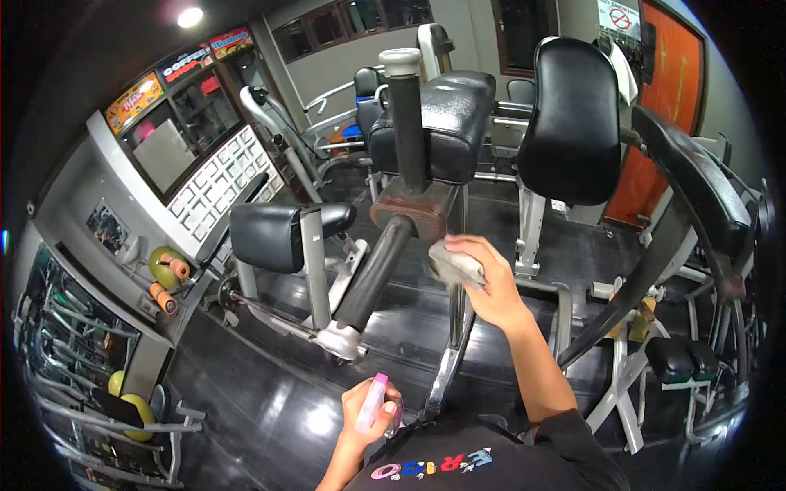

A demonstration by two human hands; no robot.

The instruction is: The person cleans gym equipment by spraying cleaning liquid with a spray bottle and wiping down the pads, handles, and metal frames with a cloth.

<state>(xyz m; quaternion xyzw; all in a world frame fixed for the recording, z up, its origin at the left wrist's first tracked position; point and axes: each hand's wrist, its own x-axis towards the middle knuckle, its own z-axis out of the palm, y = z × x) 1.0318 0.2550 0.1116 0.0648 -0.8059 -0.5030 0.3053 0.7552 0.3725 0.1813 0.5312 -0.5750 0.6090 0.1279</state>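
Note:
My right hand point(491, 285) is closed around a crumpled grey cloth point(456, 264), just right of and below a rusty brown metal bracket point(412, 214). Whether the cloth touches the machine I cannot tell. From that bracket a dark padded grip with a grey end cap point(404, 119) stands up, and a second dark padded grip point(375, 274) slants down to the left. Low in front of my body, my left hand point(364, 413) is wrapped around a spray bottle with a pink-and-white head point(376, 394); most of the bottle is hidden by the fingers.
A black padded seat point(438, 114) sits behind the bracket, with a tall black backrest point(572, 123) to its right. Another black pad point(268, 237) and a barbell-like bar point(266, 309) lie left. Metal frames point(626, 385) stand at the right on the black floor point(270, 409).

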